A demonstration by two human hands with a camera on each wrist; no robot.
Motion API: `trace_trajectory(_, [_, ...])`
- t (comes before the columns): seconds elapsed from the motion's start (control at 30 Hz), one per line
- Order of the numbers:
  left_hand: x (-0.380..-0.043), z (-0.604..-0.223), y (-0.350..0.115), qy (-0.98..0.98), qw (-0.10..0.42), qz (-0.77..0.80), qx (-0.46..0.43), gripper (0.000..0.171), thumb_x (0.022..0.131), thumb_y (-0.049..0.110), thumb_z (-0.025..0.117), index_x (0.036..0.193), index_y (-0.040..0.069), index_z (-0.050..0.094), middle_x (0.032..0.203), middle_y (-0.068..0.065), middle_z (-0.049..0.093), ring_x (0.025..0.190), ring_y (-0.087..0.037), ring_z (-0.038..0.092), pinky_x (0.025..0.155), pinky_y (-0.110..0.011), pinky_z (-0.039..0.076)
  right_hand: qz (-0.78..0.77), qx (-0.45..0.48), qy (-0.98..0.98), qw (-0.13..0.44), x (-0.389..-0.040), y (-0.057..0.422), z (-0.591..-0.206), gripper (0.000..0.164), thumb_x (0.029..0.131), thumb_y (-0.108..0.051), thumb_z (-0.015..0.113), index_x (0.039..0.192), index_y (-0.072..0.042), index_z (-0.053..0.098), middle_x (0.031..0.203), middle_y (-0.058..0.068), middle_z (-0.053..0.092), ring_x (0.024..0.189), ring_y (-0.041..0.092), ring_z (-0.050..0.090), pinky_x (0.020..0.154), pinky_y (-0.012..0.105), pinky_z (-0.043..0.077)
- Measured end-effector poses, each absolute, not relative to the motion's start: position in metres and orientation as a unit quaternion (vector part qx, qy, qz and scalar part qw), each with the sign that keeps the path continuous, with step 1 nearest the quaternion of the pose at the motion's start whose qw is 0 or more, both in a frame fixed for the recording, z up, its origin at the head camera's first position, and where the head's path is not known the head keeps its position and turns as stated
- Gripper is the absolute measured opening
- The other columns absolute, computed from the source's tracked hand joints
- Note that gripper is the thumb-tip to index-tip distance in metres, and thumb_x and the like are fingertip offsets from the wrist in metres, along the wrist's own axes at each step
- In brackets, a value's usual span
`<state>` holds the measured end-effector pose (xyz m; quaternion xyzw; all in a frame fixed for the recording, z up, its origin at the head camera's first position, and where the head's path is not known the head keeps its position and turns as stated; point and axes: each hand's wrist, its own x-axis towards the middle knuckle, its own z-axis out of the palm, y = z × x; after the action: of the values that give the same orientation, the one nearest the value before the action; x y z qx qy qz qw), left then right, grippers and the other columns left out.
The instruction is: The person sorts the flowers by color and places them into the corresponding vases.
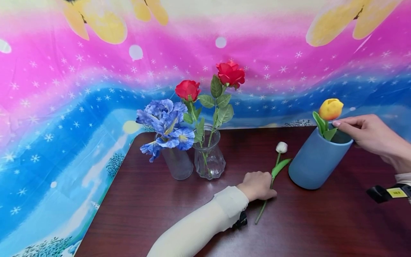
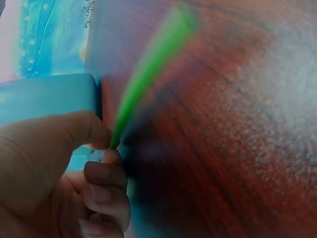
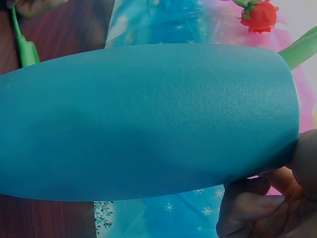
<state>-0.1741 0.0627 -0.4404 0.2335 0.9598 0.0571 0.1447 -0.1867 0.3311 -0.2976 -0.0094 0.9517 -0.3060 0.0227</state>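
Note:
My left hand pinches the thin stem of a white tulip low over the table, its bloom pointing away. In the left wrist view, thumb and fingertips meet on the tulip's green part. My right hand grips the back rim of a tall blue vase. In the right wrist view, its curled fingers lie against the vase's outside, near the mouth. A yellow-orange tulip stands in this vase, its bloom above the rim; the lower stem is hidden inside.
Left of the white tulip, a clear glass vase holds red roses. Beside it, a frosted vase holds blue irises. They stand on a dark wooden table, with a printed cloth hanging behind.

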Motion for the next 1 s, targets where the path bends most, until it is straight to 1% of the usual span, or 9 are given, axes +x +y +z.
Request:
trace_trajectory(0.17, [-0.174,-0.440,0.062,0.959,0.154,0.067,0.229,0.041,0.090,0.047,0.067,0.062,0.021,0.053,0.061,0.006,0.055,0.057,-0.010,0.055,0.050,-0.029,0.043,-0.307,-0.008,0.951,0.027,-0.187,0.331,-0.297,0.063,0.110,-0.041,0.034,0.143,0.012,0.046,0.062,-0.001,0.030,0.052,0.024,0.034,0.052,0.036,0.032])
trace_trajectory(0.33, [-0.174,-0.443,0.062,0.963,0.141,0.072,0.219,0.040,0.088,0.048,0.068,0.062,0.021,0.054,0.062,0.006,0.056,0.058,-0.010,0.055,0.051,-0.030,0.042,-0.307,-0.007,0.951,0.028,-0.187,0.330,-0.297,0.064,0.110,-0.042,0.034,0.143,0.012,0.046,0.062,-0.001,0.030,0.053,0.024,0.034,0.052,0.036,0.032])
trace_trajectory(0.43, [-0.176,-0.446,0.060,0.964,0.129,0.081,0.216,0.041,0.087,0.046,0.069,0.059,0.022,0.053,0.059,0.007,0.055,0.057,-0.009,0.054,0.050,-0.030,0.041,-0.306,-0.008,0.952,0.027,-0.187,0.331,-0.297,0.064,0.110,-0.042,0.034,0.143,0.011,0.046,0.062,-0.001,0.030,0.053,0.024,0.034,0.052,0.035,0.032])
trace_trajectory(0.57, [-0.178,-0.448,0.056,0.962,0.117,0.114,0.217,0.042,0.088,0.042,0.070,0.053,0.024,0.053,0.053,0.009,0.052,0.054,-0.009,0.053,0.047,-0.028,0.040,-0.306,-0.009,0.952,0.026,-0.187,0.330,-0.297,0.064,0.109,-0.042,0.034,0.143,0.011,0.046,0.062,-0.001,0.030,0.052,0.024,0.034,0.052,0.036,0.031])
trace_trajectory(0.67, [-0.179,-0.447,0.054,0.961,0.108,0.143,0.212,0.042,0.087,0.040,0.069,0.052,0.025,0.052,0.050,0.011,0.047,0.052,-0.009,0.052,0.047,-0.027,0.039,-0.304,-0.009,0.952,0.024,-0.187,0.330,-0.297,0.064,0.109,-0.042,0.034,0.143,0.012,0.046,0.062,0.000,0.030,0.052,0.025,0.034,0.052,0.036,0.031])
trace_trajectory(0.73, [-0.179,-0.446,0.053,0.960,0.099,0.159,0.208,0.043,0.086,0.039,0.069,0.050,0.025,0.048,0.047,0.012,0.041,0.050,-0.008,0.047,0.046,-0.026,0.038,-0.304,-0.009,0.952,0.023,-0.187,0.330,-0.297,0.064,0.109,-0.042,0.034,0.143,0.012,0.046,0.062,0.000,0.030,0.052,0.025,0.034,0.052,0.036,0.031])
trace_trajectory(0.83, [-0.177,-0.444,0.053,0.960,0.082,0.177,0.203,0.049,0.083,0.036,0.068,0.046,0.024,0.038,0.044,0.012,0.027,0.046,-0.006,0.034,0.044,-0.024,0.031,-0.305,-0.011,0.952,0.022,-0.187,0.330,-0.297,0.064,0.110,-0.042,0.034,0.143,0.012,0.046,0.061,0.000,0.031,0.052,0.025,0.034,0.052,0.036,0.032])
trace_trajectory(0.9, [-0.175,-0.443,0.052,0.958,0.072,0.189,0.204,0.051,0.081,0.033,0.068,0.046,0.024,0.032,0.045,0.012,0.021,0.047,-0.006,0.026,0.043,-0.023,0.027,-0.308,-0.012,0.951,0.023,-0.187,0.331,-0.297,0.063,0.110,-0.041,0.034,0.143,0.012,0.046,0.061,0.000,0.031,0.052,0.025,0.034,0.051,0.036,0.031])
trace_trajectory(1.0, [-0.174,-0.442,0.053,0.954,0.051,0.209,0.209,0.049,0.080,0.030,0.066,0.046,0.024,0.031,0.045,0.012,0.020,0.049,-0.004,0.025,0.043,-0.021,0.026,-0.308,-0.011,0.951,0.024,-0.187,0.331,-0.298,0.063,0.110,-0.041,0.034,0.143,0.012,0.046,0.061,-0.001,0.031,0.051,0.025,0.034,0.051,0.036,0.031])
